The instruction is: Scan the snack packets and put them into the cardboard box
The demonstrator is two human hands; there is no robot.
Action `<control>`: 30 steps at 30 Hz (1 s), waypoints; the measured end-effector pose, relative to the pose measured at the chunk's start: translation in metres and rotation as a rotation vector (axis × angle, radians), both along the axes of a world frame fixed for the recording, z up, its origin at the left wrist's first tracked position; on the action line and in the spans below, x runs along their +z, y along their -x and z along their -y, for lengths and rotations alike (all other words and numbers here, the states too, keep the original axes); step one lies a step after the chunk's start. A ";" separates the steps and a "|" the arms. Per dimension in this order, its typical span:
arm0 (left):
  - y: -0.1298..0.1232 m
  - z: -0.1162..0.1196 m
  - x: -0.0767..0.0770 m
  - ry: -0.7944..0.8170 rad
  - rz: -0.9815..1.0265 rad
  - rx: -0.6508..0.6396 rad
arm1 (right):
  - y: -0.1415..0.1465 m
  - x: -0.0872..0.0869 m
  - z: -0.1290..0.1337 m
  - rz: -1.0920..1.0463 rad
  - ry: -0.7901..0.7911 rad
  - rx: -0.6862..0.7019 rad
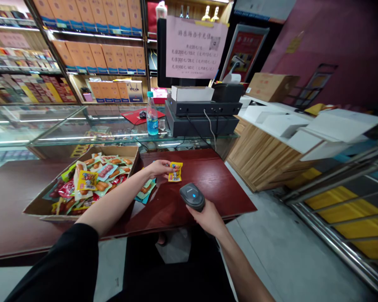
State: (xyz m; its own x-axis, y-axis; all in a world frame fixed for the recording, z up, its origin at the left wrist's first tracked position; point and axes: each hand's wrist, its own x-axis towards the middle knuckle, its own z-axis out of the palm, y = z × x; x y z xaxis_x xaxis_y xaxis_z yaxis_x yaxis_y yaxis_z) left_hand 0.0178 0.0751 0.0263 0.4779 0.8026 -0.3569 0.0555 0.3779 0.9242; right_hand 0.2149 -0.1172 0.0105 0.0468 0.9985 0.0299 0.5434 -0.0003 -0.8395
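Note:
Between the fingers of my left hand point(160, 168) is a small yellow snack packet point(175, 172), held over the dark red table point(208, 167). My right hand point(210, 217) grips a dark grey handheld scanner point(192, 196) with a blue light on top, just below and right of the packet. Beneath my left wrist, other snack packets point(145, 191) lie on the table, partly hidden by the arm. A shallow cardboard box point(38, 209) full of wrapped sausages and snacks stands to the left of my left forearm.
Behind the table, a glass counter point(113, 133) carries a bottle with blue liquid point(152, 117), a mouse on a red mat, and a black cash drawer point(201, 126) below a screen with a pink notice point(195, 48). A wooden cabinet point(255, 155) and metal rails point(321, 226) stand at right.

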 end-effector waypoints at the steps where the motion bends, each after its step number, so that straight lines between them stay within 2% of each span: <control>1: 0.000 0.000 0.000 0.000 0.001 0.000 | 0.000 0.000 0.000 -0.002 -0.003 0.007; 22: -0.002 0.005 0.003 0.004 -0.031 0.016 | -0.002 0.002 0.004 -0.019 0.032 -0.004; 30: 0.000 0.000 -0.003 -0.024 -0.064 0.034 | -0.002 -0.005 0.003 -0.030 0.070 -0.004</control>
